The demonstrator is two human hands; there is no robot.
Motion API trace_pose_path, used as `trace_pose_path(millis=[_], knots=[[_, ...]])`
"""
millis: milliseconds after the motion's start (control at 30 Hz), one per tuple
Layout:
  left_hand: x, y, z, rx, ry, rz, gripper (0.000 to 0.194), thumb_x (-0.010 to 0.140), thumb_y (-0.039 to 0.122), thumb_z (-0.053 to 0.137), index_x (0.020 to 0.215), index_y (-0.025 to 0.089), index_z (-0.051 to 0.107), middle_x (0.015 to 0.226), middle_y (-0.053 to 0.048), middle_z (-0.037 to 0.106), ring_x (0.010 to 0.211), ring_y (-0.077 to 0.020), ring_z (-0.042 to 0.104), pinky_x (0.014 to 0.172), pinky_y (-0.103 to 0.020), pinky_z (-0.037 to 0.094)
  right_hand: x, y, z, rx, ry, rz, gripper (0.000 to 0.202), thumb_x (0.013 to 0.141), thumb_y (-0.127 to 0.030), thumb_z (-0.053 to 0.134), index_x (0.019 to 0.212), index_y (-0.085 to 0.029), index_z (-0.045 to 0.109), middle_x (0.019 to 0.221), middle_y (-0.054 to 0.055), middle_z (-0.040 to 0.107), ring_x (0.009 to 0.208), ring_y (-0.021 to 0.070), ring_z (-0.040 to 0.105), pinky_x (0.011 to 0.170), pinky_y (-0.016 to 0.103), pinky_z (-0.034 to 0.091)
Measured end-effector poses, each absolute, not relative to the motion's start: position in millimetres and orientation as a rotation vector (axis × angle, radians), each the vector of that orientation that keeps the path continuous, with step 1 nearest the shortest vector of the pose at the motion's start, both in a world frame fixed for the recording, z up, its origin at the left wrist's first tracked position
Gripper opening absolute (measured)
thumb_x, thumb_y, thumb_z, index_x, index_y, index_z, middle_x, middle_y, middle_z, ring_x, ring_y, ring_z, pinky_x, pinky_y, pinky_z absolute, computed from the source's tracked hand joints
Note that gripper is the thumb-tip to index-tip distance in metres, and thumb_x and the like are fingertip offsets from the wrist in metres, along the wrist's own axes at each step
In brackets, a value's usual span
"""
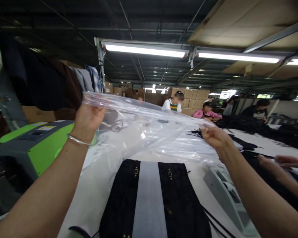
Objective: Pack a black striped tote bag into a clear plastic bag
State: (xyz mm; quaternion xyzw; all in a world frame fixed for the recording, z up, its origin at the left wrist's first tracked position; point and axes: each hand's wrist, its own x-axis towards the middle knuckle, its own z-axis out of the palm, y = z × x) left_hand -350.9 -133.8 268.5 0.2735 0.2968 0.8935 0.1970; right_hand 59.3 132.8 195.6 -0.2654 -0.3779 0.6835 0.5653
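Note:
A clear plastic bag (pixel 149 129) is stretched between both hands above the table. My left hand (pixel 90 115) is closed on its upper left edge, with a silver bangle on the wrist. At the opposite corner my right hand (pixel 216 135) pinches the plastic. Below the bag lies a folded black garment (pixel 121 198) with gold-coloured metal fittings, and a pale grey strip (pixel 150 198) runs down its middle. The bag's lower part hangs close to the garment's top edge. Black cords trail from the garment's right side.
A grey plastic tray or holder (pixel 228 198) sits beside my right forearm. At right, a co-worker's hands (pixel 275 165) work over black fabric. Left stands a green and grey machine (pixel 47 142), under hanging clothes (pixel 47 79). Several people and stacked cartons (pixel 191 97) are farther back.

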Motion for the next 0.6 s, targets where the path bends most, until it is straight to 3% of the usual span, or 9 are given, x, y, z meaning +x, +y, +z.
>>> trace_pose_path(millis=[67,133,200,267,300,333,400,500,600], knots=[[-342.0,-131.5,272.0,1.086,0.879,2.543,0.033,0.092,0.057,0.057,0.090,0.025,0.062,0.090,0.000,0.070,0.106,-0.0177,0.063,0.093,-0.032,0.055,82.5,135.1,202.7,-0.504,-0.745,1.589,0.037,0.088,0.007,0.046,0.094,-0.023,0.067,0.078,-0.002,0.068,0.058,0.0020,0.063,0.056,0.005,0.051],[-337.2,-129.0,239.7,1.361,1.159,2.447,0.045,0.080,0.070,0.062,0.083,0.025,0.059,0.088,0.001,0.068,0.104,-0.0192,0.063,0.094,-0.034,0.054,98.2,135.0,178.2,-0.510,-0.632,1.591,0.043,0.086,0.010,0.040,0.087,-0.023,0.068,0.074,-0.001,0.067,0.055,0.0016,0.062,0.056,0.003,0.051],[-339.2,-122.1,180.7,1.362,1.419,2.263,0.047,0.066,0.064,0.077,0.075,0.022,0.058,0.078,0.000,0.066,0.085,-0.0198,0.065,0.085,-0.035,0.054,101.3,135.1,130.0,-0.615,-0.577,1.600,0.044,0.081,0.013,0.039,0.079,-0.022,0.066,0.069,-0.001,0.065,0.052,0.0043,0.063,0.054,0.006,0.053],[-348.1,-111.1,111.0,1.333,1.649,2.027,0.040,0.058,0.050,0.086,0.068,0.018,0.062,0.065,0.000,0.063,0.067,-0.0195,0.059,0.070,-0.033,0.049,94.0,137.2,72.2,-0.729,-0.530,1.604,0.037,0.079,0.012,0.043,0.074,-0.020,0.061,0.066,0.000,0.064,0.055,0.0105,0.067,0.057,0.018,0.062],[-354.8,-104.9,77.8,1.305,1.785,1.911,0.041,0.056,0.050,0.085,0.060,0.019,0.059,0.057,0.002,0.058,0.062,-0.0196,0.056,0.065,-0.032,0.044,88.2,139.0,44.4,-0.824,-0.468,1.626,0.035,0.078,0.012,0.046,0.072,-0.020,0.058,0.064,-0.002,0.064,0.054,0.0118,0.067,0.057,0.023,0.063],[-362.7,-98.6,48.5,1.325,2.028,1.634,0.045,0.065,0.059,0.075,0.056,0.020,0.056,0.056,0.002,0.055,0.062,-0.0202,0.055,0.064,-0.031,0.042,81.8,141.2,19.7,-0.884,-0.428,1.646,0.031,0.079,0.010,0.050,0.071,-0.020,0.056,0.064,-0.002,0.064,0.054,0.0123,0.066,0.058,0.026,0.064],[-380.3,-86.1,7.4,1.381,2.185,1.305,0.049,0.076,0.063,0.060,0.053,0.021,0.055,0.058,-0.002,0.059,0.065,-0.0222,0.056,0.064,-0.031,0.038,68.8,146.2,-16.5,-0.967,-0.479,1.676,0.028,0.077,0.008,0.057,0.071,-0.019,0.054,0.061,-0.004,0.063,0.053,0.0118,0.065,0.061,0.026,0.063],[-407.6,-63.7,-2.8,1.129,2.119,1.323,0.050,0.077,0.056,0.062,0.045,0.021,0.048,0.046,-0.003,0.050,0.051,-0.0183,0.047,0.055,-0.030,0.032,47.7,157.8,-31.6,-1.091,-0.738,1.627,0.030,0.068,0.006,0.070,0.067,-0.019,0.053,0.058,-0.005,0.060,0.052,0.0114,0.062,0.061,0.025,0.060],[-430.9,-30.1,35.2,0.861,1.941,1.481,0.045,0.080,0.048,0.061,0.049,0.021,0.044,0.039,0.001,0.039,0.036,-0.0109,0.030,0.043,-0.025,0.019,19.9,181.8,-6.2,-1.139,-0.883,1.535,0.034,0.064,0.002,0.076,0.061,-0.019,0.050,0.053,-0.005,0.058,0.049,0.0109,0.057,0.058,0.026,0.057]])
